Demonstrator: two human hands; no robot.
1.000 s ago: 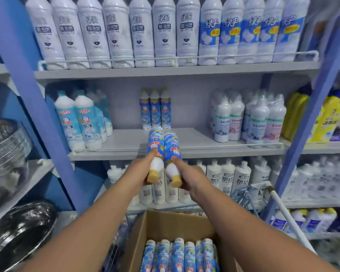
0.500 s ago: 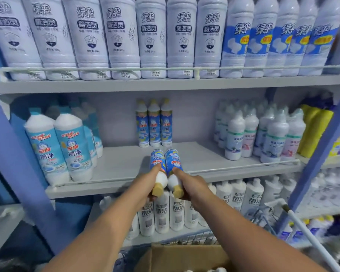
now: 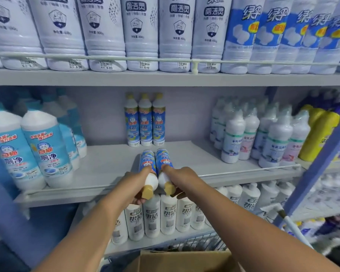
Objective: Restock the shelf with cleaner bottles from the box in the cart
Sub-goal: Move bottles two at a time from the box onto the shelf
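Note:
My left hand point(image 3: 133, 185) grips one blue-labelled cleaner bottle point(image 3: 147, 163) near its yellow cap. My right hand point(image 3: 182, 176) grips a second bottle point(image 3: 164, 160) of the same kind. Both bottles are tilted base-forward, side by side, over the front rail of the middle shelf point(image 3: 110, 160). Three matching bottles point(image 3: 145, 120) stand upright at the back of that shelf. The cardboard box point(image 3: 185, 261) shows only its top edge at the bottom of the view; its contents are hidden.
Large blue-label bottles point(image 3: 45, 148) stand at the shelf's left, white wrapped bottles point(image 3: 263, 134) and yellow ones point(image 3: 320, 132) at its right. A white rail point(image 3: 243, 172) edges the shelf front. White bottles fill the shelves above and below. The wire cart point(image 3: 200, 242) is below.
Both hands have carried the two bottles forward over the shelf's front rail. I have moved closer to the shelf, and the box has nearly dropped out of view.

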